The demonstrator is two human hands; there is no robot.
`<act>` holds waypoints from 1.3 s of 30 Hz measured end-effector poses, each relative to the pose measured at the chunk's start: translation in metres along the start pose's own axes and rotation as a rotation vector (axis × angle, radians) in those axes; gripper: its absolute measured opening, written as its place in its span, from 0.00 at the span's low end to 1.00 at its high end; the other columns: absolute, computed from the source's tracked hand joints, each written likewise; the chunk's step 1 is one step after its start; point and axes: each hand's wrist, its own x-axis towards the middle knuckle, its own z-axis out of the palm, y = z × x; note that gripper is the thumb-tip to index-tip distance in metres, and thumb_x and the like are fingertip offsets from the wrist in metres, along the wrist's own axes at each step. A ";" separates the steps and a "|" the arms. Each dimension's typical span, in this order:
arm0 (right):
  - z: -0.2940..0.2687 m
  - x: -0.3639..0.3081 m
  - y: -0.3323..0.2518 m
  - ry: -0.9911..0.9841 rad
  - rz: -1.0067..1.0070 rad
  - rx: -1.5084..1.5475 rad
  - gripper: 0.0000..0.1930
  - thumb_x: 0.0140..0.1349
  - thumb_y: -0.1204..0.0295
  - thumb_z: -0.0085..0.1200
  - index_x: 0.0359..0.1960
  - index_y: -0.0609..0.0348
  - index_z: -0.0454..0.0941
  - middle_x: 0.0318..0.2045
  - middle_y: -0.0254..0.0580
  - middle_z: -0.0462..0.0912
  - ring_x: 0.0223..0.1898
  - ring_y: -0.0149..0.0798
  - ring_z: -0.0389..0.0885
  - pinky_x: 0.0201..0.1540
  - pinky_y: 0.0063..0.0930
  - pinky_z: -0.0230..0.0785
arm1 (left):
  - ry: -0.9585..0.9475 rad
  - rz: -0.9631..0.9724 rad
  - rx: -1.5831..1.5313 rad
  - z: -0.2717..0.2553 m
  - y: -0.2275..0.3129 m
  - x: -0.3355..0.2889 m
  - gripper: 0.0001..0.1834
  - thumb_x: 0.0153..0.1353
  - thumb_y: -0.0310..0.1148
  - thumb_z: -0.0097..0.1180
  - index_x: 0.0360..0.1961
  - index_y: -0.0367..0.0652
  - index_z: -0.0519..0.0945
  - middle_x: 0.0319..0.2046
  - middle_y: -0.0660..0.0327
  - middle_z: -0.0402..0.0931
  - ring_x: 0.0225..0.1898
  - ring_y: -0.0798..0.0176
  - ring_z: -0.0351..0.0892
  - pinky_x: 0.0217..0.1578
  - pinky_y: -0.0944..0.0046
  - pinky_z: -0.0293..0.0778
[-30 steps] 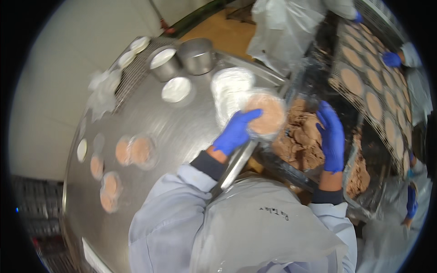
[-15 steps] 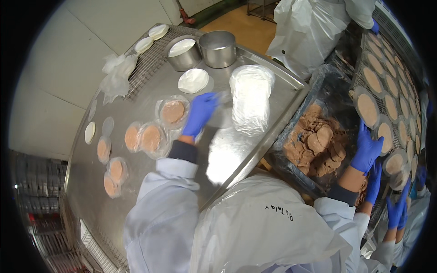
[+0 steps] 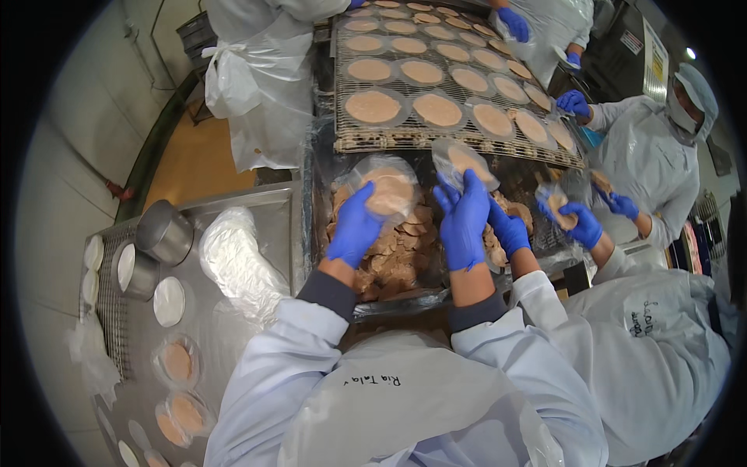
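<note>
Dark plastic-lined bin (image 3: 308,202), frame centre: heaped brown meat-like slabs (image 3: 401,257). Grey cylindrical steel pot (image 3: 145,280), left: white discs (image 3: 126,267). Left hand (image 3: 355,227) pinching pink round film-backed patty (image 3: 391,191), centre. Right hand (image 3: 465,223): fingers partly spread at second film-backed patty (image 3: 465,160), grip unclear.

You stand in food factory, on production line. Evidence: wire belt (image 3: 459,143) carrying rows of flat pink discs (image 3: 421,72); tub (image 3: 420,300) of brown mash (image 3: 397,265) before you; steel table (image 3: 204,317) with steel pots (image 3: 164,233) at your left. Your blue gloves (image 3: 464,229) and plastic apron (image 3: 389,420) match co-workers' (image 3: 638,148); one wears hair cover (image 3: 699,86).
</note>
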 end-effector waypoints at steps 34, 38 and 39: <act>0.073 0.007 -0.029 -0.338 -1.121 -0.960 0.28 0.54 0.56 0.50 0.54 0.57 0.65 0.58 0.52 0.60 0.61 0.50 0.55 0.60 0.55 0.35 | -0.008 0.111 -0.078 -0.013 0.065 -0.051 0.25 0.59 0.27 0.43 0.57 0.32 0.54 0.56 0.43 0.57 0.57 0.45 0.59 0.56 0.44 0.58; 0.072 -0.009 0.004 -0.578 -0.739 -1.153 0.25 0.53 0.55 0.52 0.49 0.56 0.71 0.56 0.52 0.63 0.60 0.49 0.57 0.61 0.55 0.30 | -0.051 0.130 -0.136 -0.015 0.073 -0.054 0.26 0.59 0.31 0.44 0.57 0.32 0.54 0.55 0.44 0.58 0.57 0.45 0.59 0.56 0.45 0.58; 0.066 -0.020 0.005 -0.606 -0.692 -1.060 0.24 0.54 0.55 0.51 0.48 0.56 0.72 0.55 0.52 0.65 0.59 0.47 0.59 0.61 0.54 0.33 | -0.051 0.140 -0.142 -0.013 0.073 -0.055 0.26 0.59 0.32 0.45 0.56 0.32 0.55 0.55 0.44 0.59 0.56 0.45 0.60 0.56 0.45 0.59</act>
